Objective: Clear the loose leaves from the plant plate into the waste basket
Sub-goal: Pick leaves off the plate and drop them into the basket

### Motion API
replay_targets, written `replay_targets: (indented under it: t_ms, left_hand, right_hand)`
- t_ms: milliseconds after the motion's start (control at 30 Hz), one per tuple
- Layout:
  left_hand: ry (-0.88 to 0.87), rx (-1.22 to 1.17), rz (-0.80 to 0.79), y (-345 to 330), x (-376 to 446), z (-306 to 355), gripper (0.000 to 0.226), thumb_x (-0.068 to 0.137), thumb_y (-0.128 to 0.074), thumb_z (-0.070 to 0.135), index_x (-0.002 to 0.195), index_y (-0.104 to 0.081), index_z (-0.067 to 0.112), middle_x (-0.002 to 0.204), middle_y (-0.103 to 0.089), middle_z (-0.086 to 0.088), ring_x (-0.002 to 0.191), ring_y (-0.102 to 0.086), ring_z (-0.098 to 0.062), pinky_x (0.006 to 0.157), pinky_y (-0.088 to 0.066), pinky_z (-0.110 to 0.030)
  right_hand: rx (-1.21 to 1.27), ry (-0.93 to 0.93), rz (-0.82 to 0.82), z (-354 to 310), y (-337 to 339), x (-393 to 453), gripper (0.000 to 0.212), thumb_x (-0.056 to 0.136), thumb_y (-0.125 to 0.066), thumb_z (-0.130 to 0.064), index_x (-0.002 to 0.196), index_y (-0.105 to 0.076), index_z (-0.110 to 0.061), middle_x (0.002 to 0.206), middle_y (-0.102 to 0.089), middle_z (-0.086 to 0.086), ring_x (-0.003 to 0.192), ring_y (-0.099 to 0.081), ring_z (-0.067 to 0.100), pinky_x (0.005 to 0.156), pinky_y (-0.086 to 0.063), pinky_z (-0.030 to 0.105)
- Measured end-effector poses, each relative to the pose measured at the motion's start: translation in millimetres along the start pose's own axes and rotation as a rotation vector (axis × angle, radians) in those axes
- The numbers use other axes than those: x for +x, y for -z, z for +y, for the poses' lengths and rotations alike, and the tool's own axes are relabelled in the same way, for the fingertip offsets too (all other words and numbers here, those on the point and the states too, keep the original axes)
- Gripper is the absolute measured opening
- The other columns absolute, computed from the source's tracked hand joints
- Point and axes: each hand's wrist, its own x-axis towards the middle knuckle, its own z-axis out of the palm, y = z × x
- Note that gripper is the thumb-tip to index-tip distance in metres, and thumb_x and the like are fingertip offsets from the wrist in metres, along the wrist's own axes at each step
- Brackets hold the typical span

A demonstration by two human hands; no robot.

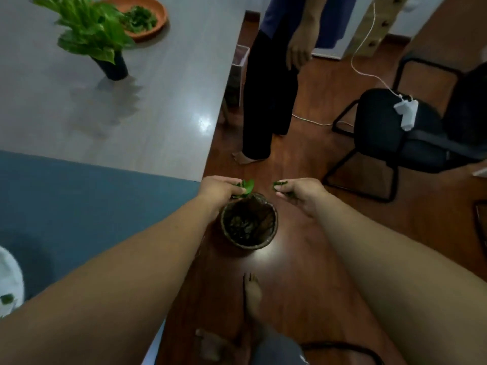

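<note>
A dark woven waste basket (272,227) stands on the wooden floor beside the table corner, with dark leaf scraps inside it. My left hand (218,189) is closed on a bunch of green leaves (246,187) just above the basket's far rim. My right hand (303,193) grips more green leaves (279,184) a little to the right of the basket. The orange plant plate (158,11) lies at the table's far end and holds several loose leaves (138,21).
A potted plant (113,67) stands on the grey table (131,114). Another person (268,88) stands barefoot by the table edge. A black chair (395,135) with a white charger is at right. My bare foot (251,293) is below the basket.
</note>
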Motion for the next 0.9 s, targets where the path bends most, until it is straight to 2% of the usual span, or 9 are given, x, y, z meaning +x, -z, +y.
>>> replay_targets:
  t_ms: [100,233,300,433,533,633,733,900]
  left_hand:
    - [0.053,0.059,0.034,-27,30,-23,0.021,0.073,-0.077,-0.007,0.082,-0.074,0.012,0.09,-0.073,-0.01,0.076,-0.07,-0.017,0.055,-0.055,-0.016]
    - [0.088,0.197,0.191,-46,92,-74,0.023,0.067,-0.082,0.004,0.073,-0.075,0.025,0.101,-0.075,-0.006,0.087,-0.071,-0.021,0.081,-0.059,-0.03]
    - [0.112,0.222,0.228,-53,119,-97,0.024,0.067,-0.083,0.006,0.068,-0.074,0.028,0.105,-0.074,-0.007,0.094,-0.071,-0.024,0.09,-0.058,-0.036]
    - [0.191,0.245,0.255,-71,172,-144,0.023,0.07,-0.081,0.0,0.072,-0.074,0.022,0.095,-0.075,-0.009,0.082,-0.072,-0.023,0.082,-0.061,-0.036]
    - [0.235,0.267,0.229,-82,205,-177,0.021,0.073,-0.079,-0.002,0.076,-0.076,0.019,0.095,-0.074,-0.009,0.082,-0.072,-0.023,0.079,-0.062,-0.037]
    - [0.296,0.313,0.235,-89,233,-209,0.021,0.077,-0.077,-0.002,0.093,-0.077,0.012,0.096,-0.071,-0.01,0.087,-0.072,-0.025,0.08,-0.062,-0.037]
    - [0.337,0.348,0.242,-92,261,-239,0.021,0.08,-0.074,-0.001,0.098,-0.075,0.01,0.1,-0.072,-0.012,0.089,-0.072,-0.026,0.082,-0.061,-0.039]
    - [0.346,0.363,0.222,-91,309,-268,0.023,0.084,-0.069,0.002,0.104,-0.07,0.013,0.106,-0.07,-0.011,0.085,-0.069,-0.021,0.082,-0.06,-0.036]
  right_hand:
    - [0.016,-0.029,0.073,22,26,44,0.013,0.077,-0.063,0.018,0.084,-0.066,0.008,0.086,-0.069,0.017,0.074,-0.068,0.021,0.052,-0.059,0.02]
    - [0.056,-0.056,0.118,58,35,112,0.024,0.072,-0.066,0.02,0.096,-0.066,0.017,0.093,-0.069,0.025,0.073,-0.069,0.026,0.062,-0.061,0.026]
    - [0.058,-0.07,0.117,74,34,142,0.027,0.072,-0.067,0.021,0.099,-0.065,0.019,0.09,-0.068,0.026,0.07,-0.068,0.026,0.059,-0.061,0.025]
    - [0.029,-0.113,0.119,112,37,204,0.024,0.071,-0.068,0.021,0.095,-0.064,0.017,0.082,-0.067,0.021,0.066,-0.067,0.025,0.051,-0.059,0.023]
    - [-0.014,-0.142,0.128,141,42,246,0.018,0.071,-0.068,0.02,0.086,-0.065,0.013,0.08,-0.067,0.02,0.064,-0.067,0.025,0.055,-0.061,0.025]
    - [-0.073,-0.143,0.128,169,46,286,0.014,0.074,-0.067,0.018,0.081,-0.063,0.007,0.088,-0.064,0.018,0.071,-0.066,0.026,0.056,-0.061,0.026]
    - [-0.155,-0.147,0.133,195,48,323,0.011,0.077,-0.066,0.013,0.078,-0.063,0.002,0.088,-0.063,0.013,0.078,-0.068,0.027,0.06,-0.062,0.029]
    - [-0.278,-0.134,0.149,224,40,379,0.011,0.081,-0.064,0.003,0.075,-0.067,-0.005,0.093,-0.069,0.014,0.072,-0.072,0.025,0.072,-0.062,0.039]
